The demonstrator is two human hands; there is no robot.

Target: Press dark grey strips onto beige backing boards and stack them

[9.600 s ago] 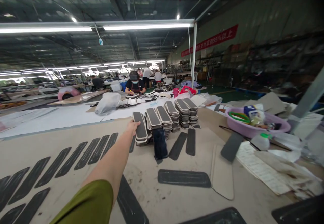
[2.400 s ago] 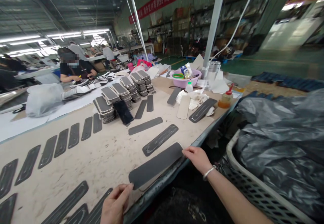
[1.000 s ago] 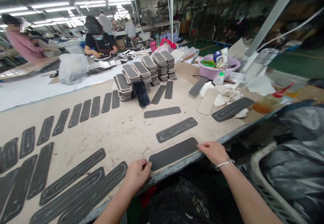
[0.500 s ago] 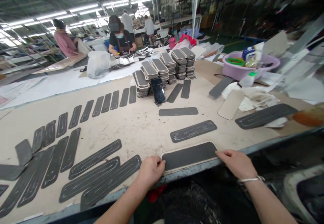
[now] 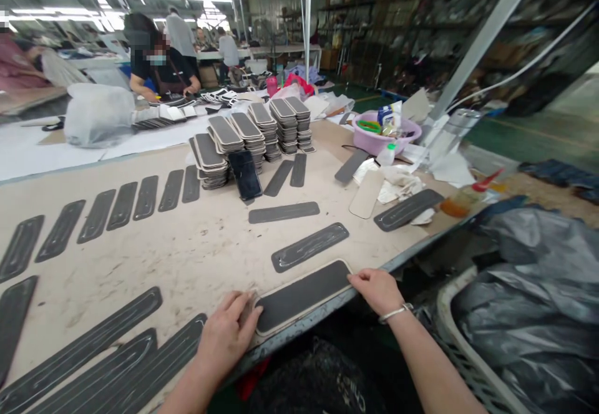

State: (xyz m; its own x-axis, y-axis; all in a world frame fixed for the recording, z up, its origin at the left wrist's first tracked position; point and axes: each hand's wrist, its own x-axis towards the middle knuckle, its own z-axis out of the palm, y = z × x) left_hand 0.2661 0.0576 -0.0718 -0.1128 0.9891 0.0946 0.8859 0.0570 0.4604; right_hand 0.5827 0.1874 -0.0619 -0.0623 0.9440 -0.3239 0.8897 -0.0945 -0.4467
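A long dark pad on a beige backing (image 5: 303, 294) lies at the near edge of the tan worktable (image 5: 196, 252). My left hand (image 5: 228, 335) rests on its left end with the fingers stretched flat. At the right end my right hand (image 5: 378, 290), wearing a bracelet, presses the edge with curled fingers. Other dark glue-streaked strips (image 5: 309, 247) lie just beyond and to the left.
Stacks of finished pads (image 5: 255, 133) and a black phone (image 5: 244, 175) stand mid-table. A purple basin (image 5: 379, 137), rags, a glue bottle (image 5: 463, 198) sit at right. A basket lined with a grey bag (image 5: 528, 295) stands beside the table. Other people work at far tables.
The camera has swung right. My left hand has gone from a closed grip on the pad's end to fingers laid flat. The pad stays at the table edge.
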